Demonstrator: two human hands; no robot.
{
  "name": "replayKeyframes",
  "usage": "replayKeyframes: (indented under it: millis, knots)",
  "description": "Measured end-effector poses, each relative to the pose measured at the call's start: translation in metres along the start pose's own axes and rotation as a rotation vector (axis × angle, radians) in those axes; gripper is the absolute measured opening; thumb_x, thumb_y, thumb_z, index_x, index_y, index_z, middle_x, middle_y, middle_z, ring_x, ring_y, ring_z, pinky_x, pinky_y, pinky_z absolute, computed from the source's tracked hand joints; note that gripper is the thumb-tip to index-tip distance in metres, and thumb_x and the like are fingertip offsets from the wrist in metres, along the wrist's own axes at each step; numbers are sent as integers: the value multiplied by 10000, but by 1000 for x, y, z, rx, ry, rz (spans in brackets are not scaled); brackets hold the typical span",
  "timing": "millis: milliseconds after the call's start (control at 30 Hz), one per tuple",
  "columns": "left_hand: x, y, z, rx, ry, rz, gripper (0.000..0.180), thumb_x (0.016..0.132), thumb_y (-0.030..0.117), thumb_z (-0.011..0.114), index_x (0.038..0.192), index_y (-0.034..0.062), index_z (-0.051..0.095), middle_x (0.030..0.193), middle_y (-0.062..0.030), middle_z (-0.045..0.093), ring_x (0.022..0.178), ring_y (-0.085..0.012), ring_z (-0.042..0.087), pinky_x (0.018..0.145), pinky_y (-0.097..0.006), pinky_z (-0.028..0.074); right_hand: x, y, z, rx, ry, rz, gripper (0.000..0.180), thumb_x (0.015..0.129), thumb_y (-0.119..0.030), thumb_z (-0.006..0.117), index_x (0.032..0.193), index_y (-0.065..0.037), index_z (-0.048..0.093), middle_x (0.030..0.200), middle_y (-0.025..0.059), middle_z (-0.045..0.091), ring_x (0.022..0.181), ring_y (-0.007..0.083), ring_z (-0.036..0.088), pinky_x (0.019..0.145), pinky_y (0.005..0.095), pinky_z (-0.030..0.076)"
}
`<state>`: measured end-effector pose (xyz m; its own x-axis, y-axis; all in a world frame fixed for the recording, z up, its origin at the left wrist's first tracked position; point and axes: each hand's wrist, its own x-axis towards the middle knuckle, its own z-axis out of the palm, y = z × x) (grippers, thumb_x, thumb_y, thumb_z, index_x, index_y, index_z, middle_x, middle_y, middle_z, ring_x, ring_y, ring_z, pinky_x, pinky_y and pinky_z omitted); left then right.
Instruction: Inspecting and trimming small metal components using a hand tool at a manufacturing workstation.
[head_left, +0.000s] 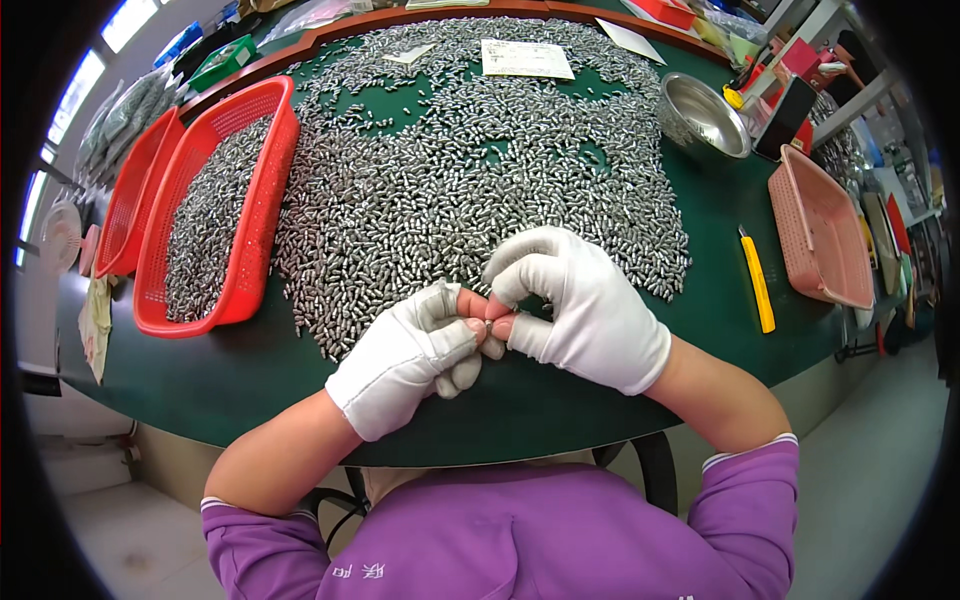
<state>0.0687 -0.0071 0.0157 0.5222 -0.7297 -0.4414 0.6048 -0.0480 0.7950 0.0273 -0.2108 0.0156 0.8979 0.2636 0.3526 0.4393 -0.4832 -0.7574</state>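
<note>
My left hand [408, 350] and my right hand [585, 310] meet over the near edge of a wide spread of small silver metal parts [480, 200]. Both wear white gloves that leave some fingertips bare. The thumbs and forefingers of the two hands pinch together around one tiny metal part [488, 326], mostly hidden by the fingertips. The loose parts are short and rounded like little cylinders, and they lie on a dark green tabletop [250, 385] just beyond my hands.
A red plastic basket [265, 235] heaped with similar parts stands at left, another red basket [135, 200] beside it. To the right are a metal bowl [705, 115], a yellow utility knife [757, 282] and a pink basket [825, 230]. A paper slip [527, 58] lies on the parts.
</note>
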Motion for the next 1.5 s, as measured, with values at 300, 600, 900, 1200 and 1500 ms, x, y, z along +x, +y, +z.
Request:
replayKeyframes:
  millis: [300,600,900,1200,1500]
  knots:
    - [1,1,0,25,0,-27,185,943,205,569,1057,59,557,865,-19,604,617,-43,493,533,-177,393,0,-2,1,24,-13,56,149,721,-61,768,816,-70,654,943,75,616,877,228,620,781,326,496]
    - [2,-2,-4,-20,-12,-16,191,937,214,572,1058,73,527,878,-25,605,643,-54,509,564,-187,407,1,3,2,-164,180,-83,118,699,-89,738,772,-56,651,864,77,637,796,267,609,721,373,499]
    - [2,-8,-7,-236,-33,96,199,914,191,579,1073,91,513,938,-28,580,679,-68,468,603,-189,380,7,13,-1,-509,38,-170,109,671,-122,708,730,-55,645,821,89,615,770,293,611,692,391,501]
    - [5,-9,-9,-163,-4,56,186,928,165,578,1081,76,522,884,-8,574,624,-41,461,542,-171,368,2,8,5,-505,85,-138,114,703,-114,706,766,-54,633,874,89,624,822,294,604,715,398,497]
    - [2,-3,1,-27,-35,-2,202,945,219,590,1064,62,544,888,-26,617,623,-48,505,530,-183,390,0,1,2,39,21,-18,154,756,-63,747,879,-66,654,983,77,614,868,219,621,762,322,507]
